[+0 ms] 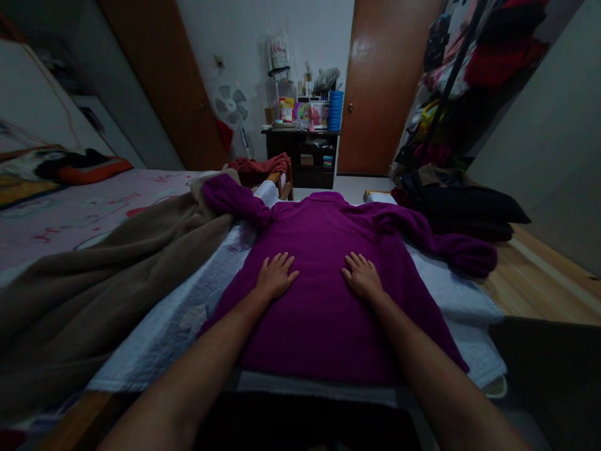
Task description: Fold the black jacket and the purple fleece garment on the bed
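Note:
A purple long-sleeved top (319,319) lies spread out on a white quilted cover (220,263), its collar at the far end and its hem toward me. Both sleeves stretch out sideways, the right one bunched near its cuff. My left hand (276,275) rests flat on the left half of the cloth, fingers stretched out. On the right half lies my right hand (362,275), also flat with its fingers apart. Neither hand grips the fabric. The left sleeve's end reaches onto a brown blanket (154,275).
A pile of folded dark clothes (464,200) sits at the right. To the left is a bed with a pink patterned sheet (113,207). Further back stand a white fan (231,105), a dark cabinet (300,178) with items on top, and a wooden door (378,100).

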The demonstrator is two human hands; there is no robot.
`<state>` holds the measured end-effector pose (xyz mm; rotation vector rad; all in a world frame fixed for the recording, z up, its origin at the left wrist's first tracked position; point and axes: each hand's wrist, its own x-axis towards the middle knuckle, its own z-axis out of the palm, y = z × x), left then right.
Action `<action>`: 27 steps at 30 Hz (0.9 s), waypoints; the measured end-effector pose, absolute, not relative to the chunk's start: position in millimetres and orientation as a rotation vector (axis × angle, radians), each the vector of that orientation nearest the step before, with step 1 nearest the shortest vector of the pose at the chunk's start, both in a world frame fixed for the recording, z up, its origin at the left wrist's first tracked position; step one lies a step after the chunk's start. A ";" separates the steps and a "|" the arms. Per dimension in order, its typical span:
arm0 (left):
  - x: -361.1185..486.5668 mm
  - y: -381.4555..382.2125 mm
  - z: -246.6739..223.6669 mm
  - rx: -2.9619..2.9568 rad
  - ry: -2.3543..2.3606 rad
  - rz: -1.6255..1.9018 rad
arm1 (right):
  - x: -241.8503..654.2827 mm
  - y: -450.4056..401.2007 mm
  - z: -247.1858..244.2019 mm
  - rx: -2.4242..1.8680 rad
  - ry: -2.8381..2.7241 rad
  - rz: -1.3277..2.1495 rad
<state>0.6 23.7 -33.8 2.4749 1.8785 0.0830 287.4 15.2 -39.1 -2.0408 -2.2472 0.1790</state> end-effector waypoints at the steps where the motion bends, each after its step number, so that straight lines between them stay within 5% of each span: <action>1: -11.1 25.2 -32.3 2.424 1.943 0.056 | 296.3 13.1 -38.8 -2.077 -2.226 0.159; 7: -43.9 15.0 -26.4 2.276 2.081 -0.061 | 290.6 -15.0 -29.1 -2.133 -2.164 0.154; 14: -14.4 -26.9 -31.2 2.399 1.914 0.029 | 232.5 -56.3 -30.8 -1.627 -2.482 0.278; 22: -8.4 -48.1 -29.0 2.368 2.074 0.124 | 278.8 -50.0 -37.4 -1.896 -2.316 0.145; 27: 19.7 -77.8 -30.2 2.530 1.672 0.164 | 265.5 -63.5 -31.2 -2.008 -2.254 0.172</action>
